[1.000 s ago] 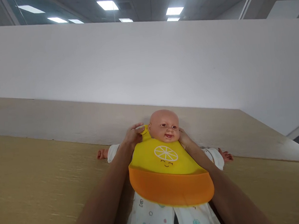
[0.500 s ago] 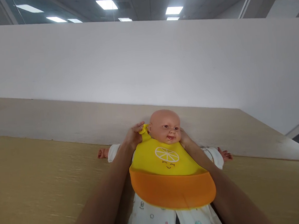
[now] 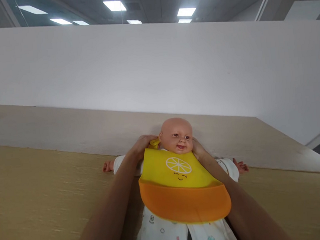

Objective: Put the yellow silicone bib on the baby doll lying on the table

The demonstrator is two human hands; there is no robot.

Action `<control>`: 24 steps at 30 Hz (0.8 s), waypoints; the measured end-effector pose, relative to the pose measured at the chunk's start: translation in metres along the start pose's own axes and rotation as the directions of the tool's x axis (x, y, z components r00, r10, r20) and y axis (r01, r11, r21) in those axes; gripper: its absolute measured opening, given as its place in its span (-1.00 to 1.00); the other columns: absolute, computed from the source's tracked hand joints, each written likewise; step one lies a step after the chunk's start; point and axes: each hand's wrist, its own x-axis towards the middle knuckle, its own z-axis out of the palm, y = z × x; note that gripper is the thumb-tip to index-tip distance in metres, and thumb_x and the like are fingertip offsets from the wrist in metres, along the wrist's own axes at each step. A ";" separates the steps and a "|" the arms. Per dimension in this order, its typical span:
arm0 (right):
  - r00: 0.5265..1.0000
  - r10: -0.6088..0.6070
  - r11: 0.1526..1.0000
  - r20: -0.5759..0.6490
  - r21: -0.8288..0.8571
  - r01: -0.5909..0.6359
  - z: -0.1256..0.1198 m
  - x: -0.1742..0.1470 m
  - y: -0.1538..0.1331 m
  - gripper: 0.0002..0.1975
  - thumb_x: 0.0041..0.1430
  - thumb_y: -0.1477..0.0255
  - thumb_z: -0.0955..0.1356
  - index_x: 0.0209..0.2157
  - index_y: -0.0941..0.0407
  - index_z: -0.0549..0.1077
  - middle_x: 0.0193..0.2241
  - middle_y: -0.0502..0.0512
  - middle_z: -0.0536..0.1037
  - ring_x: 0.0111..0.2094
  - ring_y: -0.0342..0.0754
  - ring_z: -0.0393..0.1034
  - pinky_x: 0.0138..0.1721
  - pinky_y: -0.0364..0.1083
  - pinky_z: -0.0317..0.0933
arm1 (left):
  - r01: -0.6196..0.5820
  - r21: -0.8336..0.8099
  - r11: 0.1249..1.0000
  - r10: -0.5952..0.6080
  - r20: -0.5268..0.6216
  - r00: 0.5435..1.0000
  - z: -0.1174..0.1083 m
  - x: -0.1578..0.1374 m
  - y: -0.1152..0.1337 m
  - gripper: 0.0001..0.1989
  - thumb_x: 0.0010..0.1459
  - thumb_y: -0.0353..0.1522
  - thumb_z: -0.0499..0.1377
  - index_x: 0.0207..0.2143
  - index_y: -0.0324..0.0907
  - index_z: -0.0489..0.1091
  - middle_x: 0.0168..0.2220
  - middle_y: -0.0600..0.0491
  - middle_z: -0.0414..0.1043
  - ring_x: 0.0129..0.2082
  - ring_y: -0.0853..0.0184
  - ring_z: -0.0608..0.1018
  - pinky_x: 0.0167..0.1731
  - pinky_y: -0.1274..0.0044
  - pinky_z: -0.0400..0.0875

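Note:
A baby doll lies face up, with its arms spread out in white sleeves. Over its chest is a yellow bib with a white citrus slice and a smiling face printed on it. The bib's lower edge forms an orange catch pocket. Beside the doll's neck, on the left, my left hand is closed on the bib's yellow neck strap, which bends toward the nape. My right hand reaches round the other side of the neck; its fingers are hidden behind the doll's head.
The doll rests on a wood-toned surface, with a paler strip behind its head. A white wall panel rises beyond that. Glass and ceiling lights show above the panel.
My left hand has moved in behind the doll's neck, and the strap it holds has folded down and back. My right hand has hardly moved. The doll's head is slightly shifted.

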 end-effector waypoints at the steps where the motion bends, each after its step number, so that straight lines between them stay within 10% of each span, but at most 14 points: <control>1: 1.000 0.000 1.000 0.000 -0.003 0.000 0.001 -0.001 -0.001 -0.54 -0.14 0.21 0.33 -0.26 0.27 0.44 -0.49 0.12 0.46 -0.24 -0.13 0.38 -0.12 -0.18 0.26 | -0.002 0.025 1.000 0.002 0.003 1.000 -0.001 0.000 0.000 -0.83 -0.15 -0.34 0.22 -0.60 -0.30 0.38 -0.62 0.02 0.38 -0.64 0.41 0.39 -0.60 0.59 0.23; 15: 0.999 -0.037 0.999 -0.026 -0.031 0.037 0.004 -0.003 -0.002 -0.59 -0.19 0.21 0.36 -0.35 0.23 0.46 -0.50 0.09 0.46 -0.22 -0.14 0.38 -0.12 -0.20 0.27 | 0.122 0.554 0.824 0.032 -0.260 0.965 -0.013 -0.003 0.006 -0.60 -0.37 -0.19 0.40 -0.74 -0.29 0.30 -0.78 0.11 0.20 -0.75 0.50 0.21 -0.71 0.60 0.01; 24: 0.999 0.034 0.999 0.003 -0.003 -0.034 0.004 -0.003 -0.003 -0.59 -0.13 0.20 0.31 -0.31 0.23 0.45 -0.50 0.10 0.45 -0.23 -0.15 0.37 -0.09 -0.19 0.27 | 0.101 0.446 0.889 -0.037 -0.150 0.988 -0.025 -0.005 0.000 -0.51 -0.37 -0.06 0.38 -0.70 -0.28 0.27 -0.76 0.10 0.19 -0.75 0.49 0.22 -0.72 0.59 0.00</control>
